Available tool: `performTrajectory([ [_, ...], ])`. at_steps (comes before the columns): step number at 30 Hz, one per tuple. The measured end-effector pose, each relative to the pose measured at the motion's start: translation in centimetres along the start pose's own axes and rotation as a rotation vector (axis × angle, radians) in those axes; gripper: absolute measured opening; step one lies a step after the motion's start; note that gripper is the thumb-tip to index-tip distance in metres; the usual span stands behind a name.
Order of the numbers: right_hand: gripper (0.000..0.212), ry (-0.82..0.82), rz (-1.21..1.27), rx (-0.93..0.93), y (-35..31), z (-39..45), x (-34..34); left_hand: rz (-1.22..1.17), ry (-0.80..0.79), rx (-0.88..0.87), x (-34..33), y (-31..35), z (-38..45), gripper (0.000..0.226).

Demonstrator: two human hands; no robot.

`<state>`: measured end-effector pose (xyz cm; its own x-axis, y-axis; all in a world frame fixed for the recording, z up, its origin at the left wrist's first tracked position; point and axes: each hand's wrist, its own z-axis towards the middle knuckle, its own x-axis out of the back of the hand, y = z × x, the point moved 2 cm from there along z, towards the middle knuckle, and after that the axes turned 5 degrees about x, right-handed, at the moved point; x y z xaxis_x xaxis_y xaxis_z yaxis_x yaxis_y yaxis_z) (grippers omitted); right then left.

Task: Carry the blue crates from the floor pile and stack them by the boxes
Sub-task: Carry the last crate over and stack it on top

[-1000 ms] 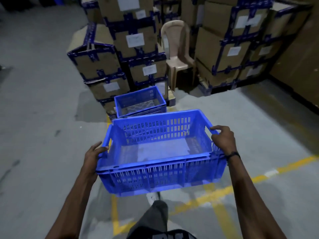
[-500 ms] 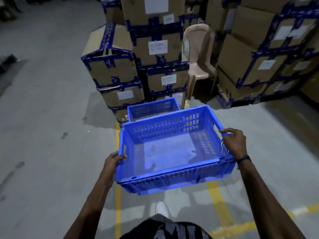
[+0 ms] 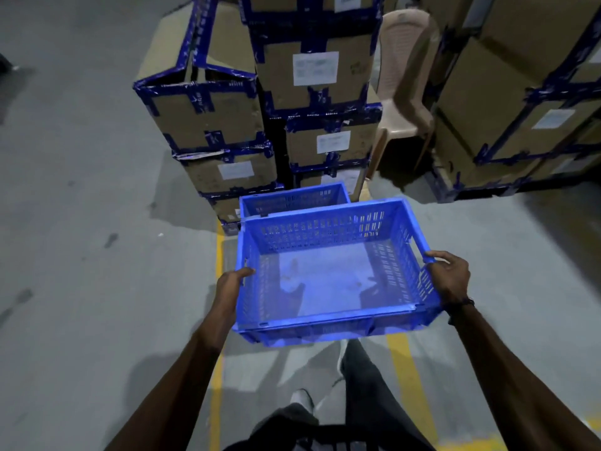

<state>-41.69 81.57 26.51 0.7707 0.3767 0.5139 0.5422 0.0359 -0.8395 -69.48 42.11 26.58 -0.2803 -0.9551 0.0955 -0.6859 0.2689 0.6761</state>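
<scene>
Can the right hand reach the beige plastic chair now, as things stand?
Probably not. The right hand grips the carried crate, and the chair stands well beyond it, between the box stacks.

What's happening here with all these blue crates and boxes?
A person is carrying an empty blue crate, the left hand and right hand each gripping one end of its rim. Just ahead, another blue crate sits on the floor against stacked cardboard boxes. The carried crate is in the air, not yet set on that one. A plastic chair stands between box stacks.
</scene>
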Motion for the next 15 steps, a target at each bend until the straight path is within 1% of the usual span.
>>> performTrajectory([
  [3, 0.026, -0.015, -0.039, 0.015, 0.7, 4.8, -2.5, 0.004, 0.040, 0.012, -2.0, 1.2, 4.6, 0.041],
  [4, 0.026, -0.024, -0.042, 0.017, 0.6, 6.4, -3.4, 0.012, 0.058, 0.012, -2.8, 2.0, 5.4, 0.039],
  [7, 0.031, -0.054, -0.042, 0.020, -0.1, 10.5, -6.1, 0.043, 0.091, -0.020, -5.7, 4.7, 7.0, 0.023],
  [10, 0.037, -0.102, -0.063, 0.059, -1.2, 14.3, -8.5, 0.100, 0.123, -0.018, -7.7, 6.3, 11.1, 0.023],
  [11, 0.038, -0.119, -0.065, 0.067, -1.4, 15.4, -9.3, 0.118, 0.127, -0.001, -7.9, 6.2, 13.2, 0.029],
  [14, 0.039, -0.170, -0.074, 0.081, -2.3, 18.5, -11.4, 0.194, 0.152, 0.058, -7.1, 3.6, 22.7, 0.066],
  [15, 0.039, -0.189, -0.081, 0.091, -2.6, 19.4, -12.0, 0.198, 0.153, 0.063, -6.9, 2.8, 25.3, 0.072],
])
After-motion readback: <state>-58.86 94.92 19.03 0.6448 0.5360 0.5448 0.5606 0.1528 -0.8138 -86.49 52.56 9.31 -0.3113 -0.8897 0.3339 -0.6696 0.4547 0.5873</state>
